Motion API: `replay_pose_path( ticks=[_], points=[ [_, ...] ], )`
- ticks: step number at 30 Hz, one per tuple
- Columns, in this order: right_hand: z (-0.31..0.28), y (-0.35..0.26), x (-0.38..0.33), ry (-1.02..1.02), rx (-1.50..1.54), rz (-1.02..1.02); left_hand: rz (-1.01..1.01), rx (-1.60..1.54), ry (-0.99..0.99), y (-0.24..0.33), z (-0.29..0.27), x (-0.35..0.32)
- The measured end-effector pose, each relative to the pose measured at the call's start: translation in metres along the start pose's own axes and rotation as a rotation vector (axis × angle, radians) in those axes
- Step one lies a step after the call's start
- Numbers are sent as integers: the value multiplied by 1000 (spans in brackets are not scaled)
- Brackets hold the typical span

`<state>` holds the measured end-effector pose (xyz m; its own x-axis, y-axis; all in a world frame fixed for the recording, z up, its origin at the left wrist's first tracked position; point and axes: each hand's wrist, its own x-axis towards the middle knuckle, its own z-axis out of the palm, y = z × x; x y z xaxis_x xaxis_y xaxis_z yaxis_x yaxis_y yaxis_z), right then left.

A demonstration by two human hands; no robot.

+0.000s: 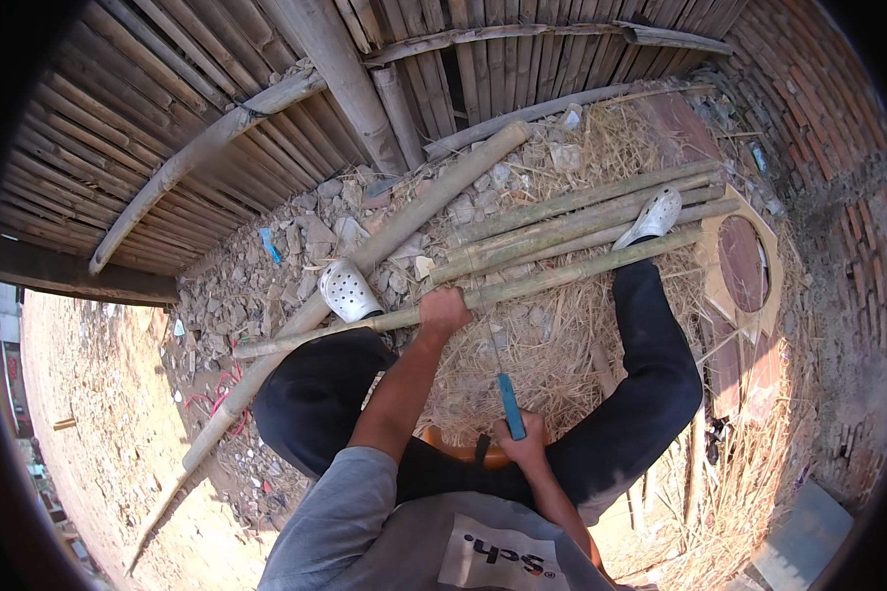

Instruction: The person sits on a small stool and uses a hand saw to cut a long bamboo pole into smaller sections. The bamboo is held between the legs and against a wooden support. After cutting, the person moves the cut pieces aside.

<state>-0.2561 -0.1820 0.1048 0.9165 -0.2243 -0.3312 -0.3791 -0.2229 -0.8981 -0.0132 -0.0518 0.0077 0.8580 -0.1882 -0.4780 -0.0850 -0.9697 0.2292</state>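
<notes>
Head view, looking down past the wearer's grey shirt and dark trousers. The person sits with knees spread wide over ground strewn with straw and broken stones. The left hand (444, 310) is clenched around a long pole (562, 278) of pale green-brown bamboo, which lies across the middle of the scene, in front of the knees, with its right end higher in view than its left. The right hand (524, 438) is lower and nearer the body, its fingers wrapped around a blue-handled tool (510, 404). From the handle, a thin blade, seen almost edge-on, runs up toward the pole just to the right of the left hand; whether it touches the bamboo I cannot tell.

Beyond the long pole, several more bamboo poles (532, 236) lie side by side. The right foot, in a white clog (657, 209) with holes, rests over them near their right ends. The left foot, in a matching clog (348, 291), is beside a thick pole (443, 202) that slants across the ground. At the right are a pale wooden frame (771, 258) with a round opening and a brick wall (813, 94). A slatted bamboo wall (89, 177) spans the top.
</notes>
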Motion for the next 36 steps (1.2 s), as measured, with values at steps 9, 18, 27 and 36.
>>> replay_pose_path(
  ticks=[9,18,27,36],
  points=[
    [-38,-16,-103,-25,-83,24,14,0,2,-9,1,-4],
    [3,-25,-9,36,-6,-33,5,1,5,-7,-5,11],
    [5,-14,12,3,-39,-13,-11,-30,-8,3,-6,-1],
    [-20,-9,-50,9,-27,-39,-10,-24,-86,-6,-18,6]
  ],
)
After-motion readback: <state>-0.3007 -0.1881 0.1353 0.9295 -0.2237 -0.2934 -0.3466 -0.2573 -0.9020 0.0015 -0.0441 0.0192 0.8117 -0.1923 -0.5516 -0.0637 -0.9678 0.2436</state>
